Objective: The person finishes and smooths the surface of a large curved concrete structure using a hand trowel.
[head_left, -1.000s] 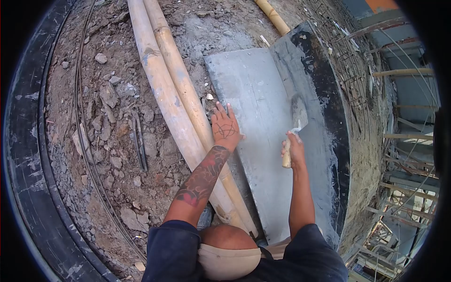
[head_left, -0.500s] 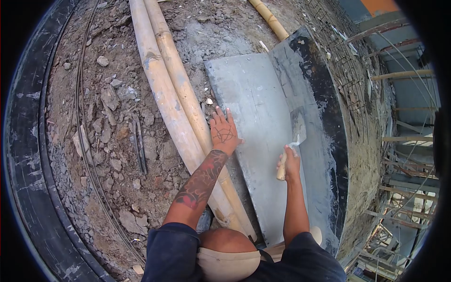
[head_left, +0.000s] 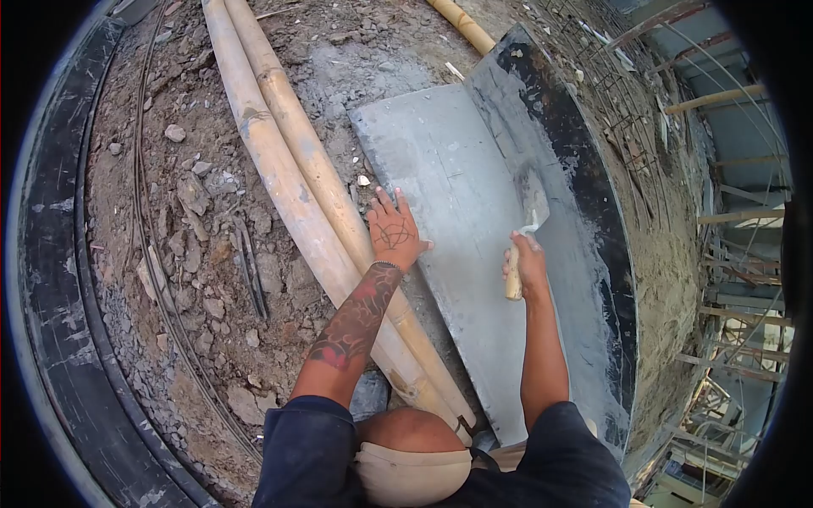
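Observation:
My right hand (head_left: 528,264) is wrapped round the wooden handle of a trowel (head_left: 533,203). The blade lies against the inner corner of a grey, L-shaped panel (head_left: 440,178), where its flat face meets the raised side. That raised side (head_left: 576,245) is smeared with grey cement and shows black along its outer edge. My left hand (head_left: 395,230) rests on the panel's left edge with its fingers stretched out, holding nothing. Just left of it run two bamboo poles (head_left: 296,195), side by side.
Rubble and broken stones (head_left: 195,195) cover the ground at left, with thin metal rods (head_left: 144,212) across it. A black board (head_left: 55,279) curves along the far left. Another bamboo pole (head_left: 461,24) ends behind the panel. Steel mesh (head_left: 605,110) and scaffolding (head_left: 745,288) stand at right.
The trowel and my right hand have shifted slightly up along the panel's inner corner. My left hand stays at the panel's edge. The whole view has tilted a little.

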The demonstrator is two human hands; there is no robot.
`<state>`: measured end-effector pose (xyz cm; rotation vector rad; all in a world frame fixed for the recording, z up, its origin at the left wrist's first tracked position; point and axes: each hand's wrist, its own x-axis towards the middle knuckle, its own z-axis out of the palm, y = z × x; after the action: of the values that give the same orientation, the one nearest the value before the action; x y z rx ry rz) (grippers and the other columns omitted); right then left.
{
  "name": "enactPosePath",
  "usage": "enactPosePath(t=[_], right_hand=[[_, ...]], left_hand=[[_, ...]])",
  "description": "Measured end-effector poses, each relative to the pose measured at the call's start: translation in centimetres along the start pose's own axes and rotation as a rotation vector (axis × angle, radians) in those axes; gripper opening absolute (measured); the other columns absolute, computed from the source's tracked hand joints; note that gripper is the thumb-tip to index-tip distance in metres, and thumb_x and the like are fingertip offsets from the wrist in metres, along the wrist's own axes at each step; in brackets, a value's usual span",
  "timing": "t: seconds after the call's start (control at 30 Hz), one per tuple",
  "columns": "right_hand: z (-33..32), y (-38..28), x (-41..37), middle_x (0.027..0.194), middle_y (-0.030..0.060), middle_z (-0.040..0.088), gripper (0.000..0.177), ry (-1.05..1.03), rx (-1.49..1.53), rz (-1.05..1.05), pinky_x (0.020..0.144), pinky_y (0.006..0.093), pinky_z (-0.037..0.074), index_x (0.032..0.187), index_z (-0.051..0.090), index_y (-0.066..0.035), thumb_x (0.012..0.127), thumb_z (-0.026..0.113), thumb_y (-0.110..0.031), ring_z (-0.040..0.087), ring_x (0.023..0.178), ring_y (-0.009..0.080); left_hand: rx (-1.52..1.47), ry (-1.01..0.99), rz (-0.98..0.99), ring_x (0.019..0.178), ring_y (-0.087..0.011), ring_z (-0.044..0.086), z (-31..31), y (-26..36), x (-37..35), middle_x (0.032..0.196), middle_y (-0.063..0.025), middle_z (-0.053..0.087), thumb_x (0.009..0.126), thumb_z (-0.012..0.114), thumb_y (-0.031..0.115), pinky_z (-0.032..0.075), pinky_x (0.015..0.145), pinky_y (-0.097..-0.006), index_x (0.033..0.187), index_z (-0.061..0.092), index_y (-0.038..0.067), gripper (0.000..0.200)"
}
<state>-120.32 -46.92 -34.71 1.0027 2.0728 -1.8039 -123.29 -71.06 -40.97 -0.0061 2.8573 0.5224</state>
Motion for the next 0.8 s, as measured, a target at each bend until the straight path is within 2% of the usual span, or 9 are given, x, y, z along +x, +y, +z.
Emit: enactPosePath(t=[0.1,0.2,0.3,0.37,0.53,0.63,0.7,0.8], right_hand=[[4.5,-3.5,5.6,0.068,0.0053,0.053,0.031,-0.068,-0.026,-0.118,0.037,0.0306,0.044,0.094,0.049,-0.005,0.091,0.060,-0.033,0.050,0.042,0.0150],[5.1,-2.3,3.7,0.068,0.0055,0.053,0.033,0.005,0.010,-0.094,0.038,0.0309,0.045,0.097,0.050,-0.003,0.090,0.061,-0.033,0.051,0.044,0.0149],[2.2,-0.2,-0.1,0.069,0.0056,0.054,0.034,0.101,-0.034,-0.040,0.039,0.0312,0.046,0.100,0.051,-0.002,0.090,0.061,-0.033,0.053,0.046,0.0147],[3.0,-0.9,1.0,0.070,0.0058,0.055,0.034,0.062,-0.012,-0.050,0.040,0.0317,0.046,0.100,0.052,-0.002,0.090,0.061,-0.033,0.053,0.046,0.0147],[10.9,-8.4,12.2,0.072,0.0082,0.057,0.035,-0.094,-0.022,-0.169,0.042,0.0342,0.049,0.099,0.054,-0.002,0.087,0.064,-0.033,0.056,0.048,0.0177],[15.9,-12.2,15.3,0.074,0.0096,0.058,0.035,-0.099,0.072,-0.126,0.043,0.0351,0.050,0.098,0.054,-0.001,0.086,0.066,-0.032,0.057,0.050,0.0195],[15.9,-11.9,15.4,0.075,0.0104,0.059,0.034,-0.103,0.130,-0.109,0.042,0.0360,0.050,0.097,0.055,-0.001,0.085,0.067,-0.030,0.058,0.051,0.0203],[12.1,-9.0,11.9,0.074,0.0091,0.058,0.035,-0.073,0.067,-0.126,0.042,0.0343,0.049,0.099,0.057,-0.002,0.086,0.066,-0.033,0.056,0.049,0.0175]], left_hand=[[-0.020,0.003,-0.009,0.135,-0.0429,0.031,-0.1,-0.2,0.0,0.149,-0.0334,0.021,0.059,0.082,0.058,0.028,0.106,-0.0469,0.149,0.019,-0.003,0.126],[-0.027,0.036,0.024,0.134,-0.0435,0.031,-0.4,-0.3,-0.1,0.148,-0.0344,0.022,0.060,0.081,0.058,0.028,0.105,-0.0500,0.149,0.018,-0.003,0.125],[-0.017,-0.008,-0.008,0.134,-0.0426,0.031,-0.7,-0.4,0.3,0.148,-0.0335,0.022,0.059,0.082,0.058,0.029,0.104,-0.0497,0.149,0.019,-0.003,0.125],[-0.039,0.059,0.025,0.134,-0.0428,0.031,0.0,-0.5,-0.2,0.148,-0.0338,0.023,0.058,0.082,0.059,0.029,0.104,-0.0490,0.148,0.020,-0.003,0.125],[-0.019,0.036,0.002,0.134,-0.0429,0.032,-0.3,-0.3,-0.4,0.148,-0.0328,0.024,0.057,0.083,0.057,0.030,0.104,-0.0474,0.149,0.022,-0.002,0.125],[-0.018,0.039,0.007,0.133,-0.0427,0.034,-0.8,-0.4,0.1,0.148,-0.0330,0.024,0.057,0.084,0.056,0.030,0.103,-0.0467,0.148,0.022,-0.002,0.125],[-0.034,0.022,0.040,0.131,-0.0428,0.035,-0.5,0.1,-0.4,0.147,-0.0345,0.025,0.057,0.083,0.058,0.031,0.101,-0.0471,0.148,0.023,-0.003,0.125],[-0.014,0.056,0.035,0.132,-0.0426,0.034,-0.3,-0.3,-0.1,0.146,-0.0351,0.025,0.055,0.083,0.059,0.030,0.102,-0.0473,0.148,0.023,-0.002,0.126]])
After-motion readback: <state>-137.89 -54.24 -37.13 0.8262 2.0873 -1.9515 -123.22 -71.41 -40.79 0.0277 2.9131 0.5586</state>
